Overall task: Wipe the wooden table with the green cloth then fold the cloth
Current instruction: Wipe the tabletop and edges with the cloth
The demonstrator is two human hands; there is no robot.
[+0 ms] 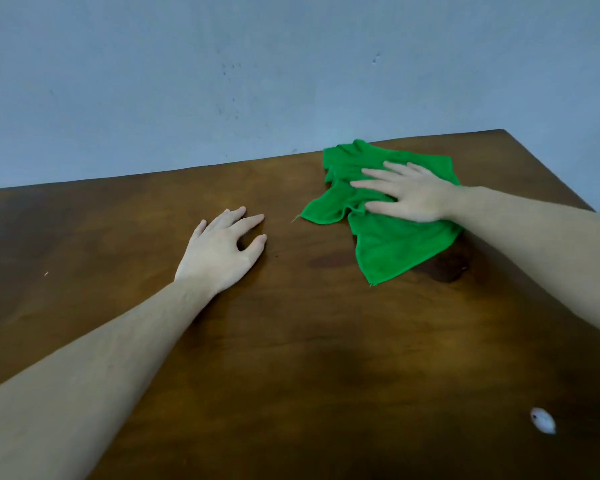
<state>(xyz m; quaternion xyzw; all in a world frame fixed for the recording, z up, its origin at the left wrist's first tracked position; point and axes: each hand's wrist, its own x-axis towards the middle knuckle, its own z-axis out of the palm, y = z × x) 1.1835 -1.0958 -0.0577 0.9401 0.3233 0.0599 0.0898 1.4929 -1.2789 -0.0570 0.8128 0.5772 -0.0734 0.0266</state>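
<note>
Two hands: both flat, released
Right hand: pressing cloth
Left hand: resting on surface
Cloth: far right corner, rumpled
Risk: bunching under uneven pressure, leaving unwiped streaks

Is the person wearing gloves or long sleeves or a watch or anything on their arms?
No. Both the left hand and the right hand are bare, with no gloves and no rings that can be seen. Both forearms are uncovered as far as the picture shows: no sleeves, watch or bracelet on either wrist.
</note>
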